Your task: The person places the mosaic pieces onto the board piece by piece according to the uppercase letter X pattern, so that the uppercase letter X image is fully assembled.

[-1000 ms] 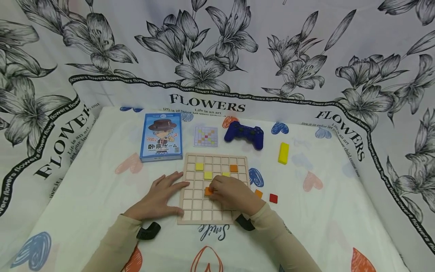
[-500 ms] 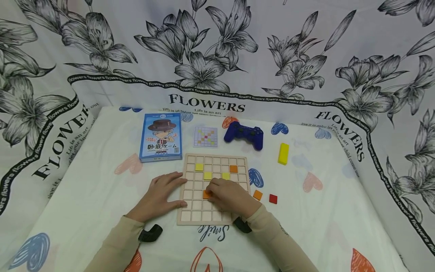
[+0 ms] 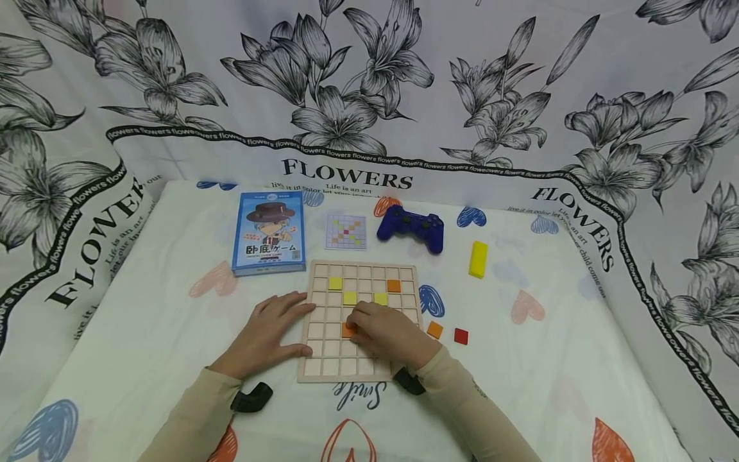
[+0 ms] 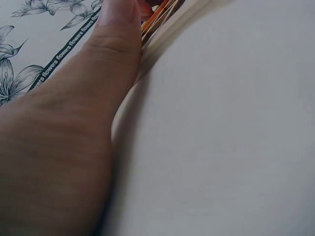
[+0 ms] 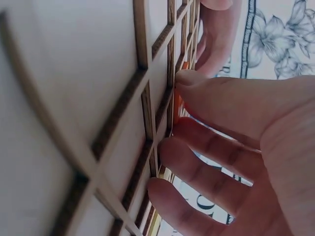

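Observation:
A wooden grid board lies on the cloth in the head view. My right hand is over its middle, thumb and index finger pinching an orange square tile at a cell left of centre. In the right wrist view the orange tile shows between the thumb and index finger, while the other fingertips rest near the grid ribs. My left hand lies along the board's left edge, fingers extended and touching the rim. Yellow tiles and another orange tile sit in upper cells.
Right of the board lie a loose orange tile, a red tile and a yellow block. Behind it are a blue game box, a pattern card and a dark blue game controller.
My right hand has brought the orange tile slightly left and toward me, then stayed in place. The left hand has barely shifted. The whole head view has drifted a little.

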The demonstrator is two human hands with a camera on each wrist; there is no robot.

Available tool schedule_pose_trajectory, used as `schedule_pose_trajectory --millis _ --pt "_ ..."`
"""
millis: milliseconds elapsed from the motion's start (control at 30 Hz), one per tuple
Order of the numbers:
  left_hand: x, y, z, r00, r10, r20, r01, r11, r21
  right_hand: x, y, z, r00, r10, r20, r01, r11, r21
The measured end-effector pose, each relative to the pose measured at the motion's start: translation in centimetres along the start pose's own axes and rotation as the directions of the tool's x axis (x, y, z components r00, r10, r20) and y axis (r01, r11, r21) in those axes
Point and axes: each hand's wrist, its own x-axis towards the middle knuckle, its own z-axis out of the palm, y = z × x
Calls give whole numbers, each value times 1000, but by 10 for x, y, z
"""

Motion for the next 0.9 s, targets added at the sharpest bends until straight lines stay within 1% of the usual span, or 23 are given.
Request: schedule_pose_trajectory --millis 67,167,233,333,367,433,533,600,667,733,900 --pt "-1 0 -1 1000 2 5 -2 1000 9 -1 2 -2 1000 9 11 -9 1000 26" --pt "-2 -1 -2 1000 7 8 -7 1000 14 -7 9 -12 999 41 15 -42 997 61" --pt "-2 -1 -2 1000 4 8 -4 1000 22 -15 17 -23 997 82 0 -81 994 73" --pt "-3 -1 -2 1000 -13 19 13 1000 17 -34 33 -39 984 174 -25 -172 982 72" --pt "-3 -1 -2 1000 -18 21 17 1000 14 -42 39 -43 977 211 -30 -209 976 66" --pt "-4 0 -2 999 -25 27 24 1000 8 -60 49 -50 955 296 -18 -295 953 67" --pt "-4 1 -2 999 -28 31 28 1000 -2 -86 64 -55 912 410 21 -411 910 61" --pt "-3 2 -2 999 -27 30 27 1000 0 -101 70 -53 884 464 53 -467 882 70" --pt "-3 1 -3 999 -26 27 26 1000 3 -113 74 -50 867 493 79 -498 863 79" --pt "-3 0 -3 999 -26 25 26 1000 11 -122 77 -46 856 508 100 -516 852 87" --pt "-1 -1 -1 999 -27 22 26 1000 16 -135 80 -37 824 551 131 -563 822 89"
